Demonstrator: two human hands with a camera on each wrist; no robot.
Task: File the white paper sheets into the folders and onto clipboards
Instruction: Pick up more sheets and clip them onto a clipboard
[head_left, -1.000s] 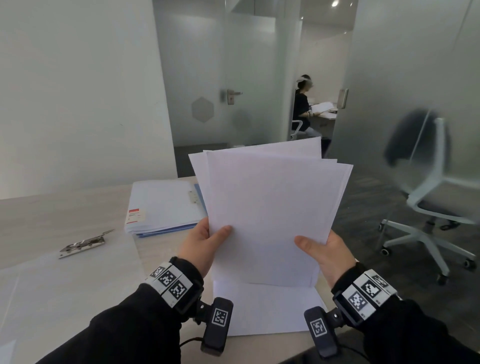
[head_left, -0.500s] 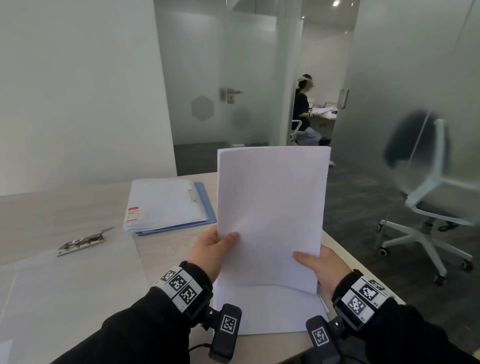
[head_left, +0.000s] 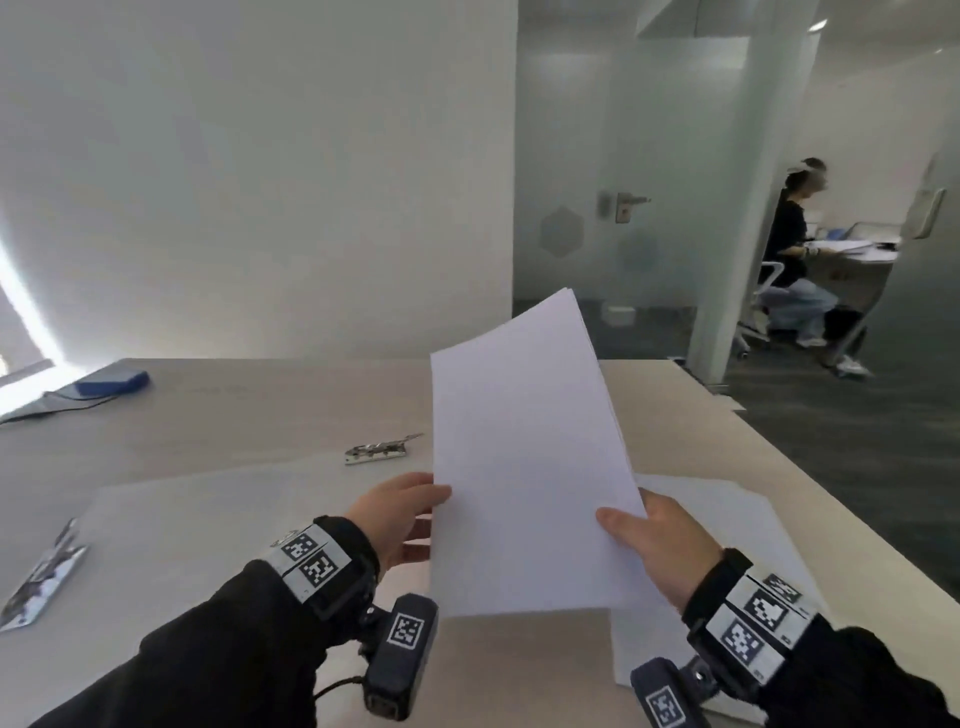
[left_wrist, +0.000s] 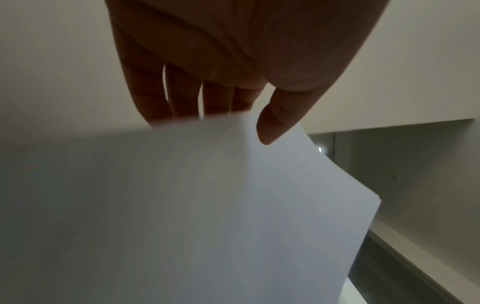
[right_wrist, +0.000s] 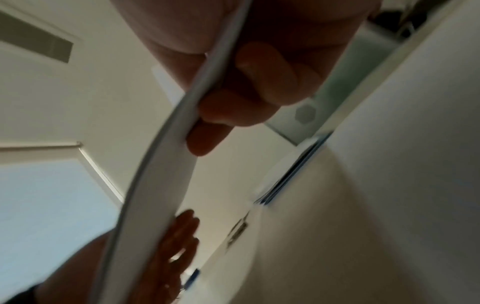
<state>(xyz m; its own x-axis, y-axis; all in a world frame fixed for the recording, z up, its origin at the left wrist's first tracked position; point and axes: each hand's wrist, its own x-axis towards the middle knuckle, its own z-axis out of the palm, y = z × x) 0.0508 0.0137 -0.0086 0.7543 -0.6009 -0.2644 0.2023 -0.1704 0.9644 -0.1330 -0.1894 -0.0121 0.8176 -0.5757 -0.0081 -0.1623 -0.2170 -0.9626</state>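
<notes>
A squared stack of white paper sheets (head_left: 524, 457) stands raised over the table, its top leaning left. My left hand (head_left: 426, 512) holds its lower left edge, thumb on the front and straight fingers (right_wrist: 179, 236) flat behind. In the left wrist view the thumb (left_wrist: 275, 123) lies on the sheets (left_wrist: 207, 205). My right hand (head_left: 644, 535) pinches the lower right edge, and the right wrist view shows its curled fingers (right_wrist: 249, 98) behind the stack's edge (right_wrist: 161, 185). A clear clipboard (head_left: 197, 525) with a metal clip (head_left: 382, 449) lies flat to the left.
More white sheets (head_left: 727, 525) lie on the table under my right wrist. A second metal clip (head_left: 41, 577) sits at the near left, a blue object (head_left: 111, 382) at the far left. The blue-edged folder pile (right_wrist: 293, 170) shows only in the right wrist view. A seated person (head_left: 795, 254) is beyond the glass.
The fanned sheets were squared into one stack. My view and both hands have swung left with the stack, so the folder pile has left the head view and the clipboard now lies ahead.
</notes>
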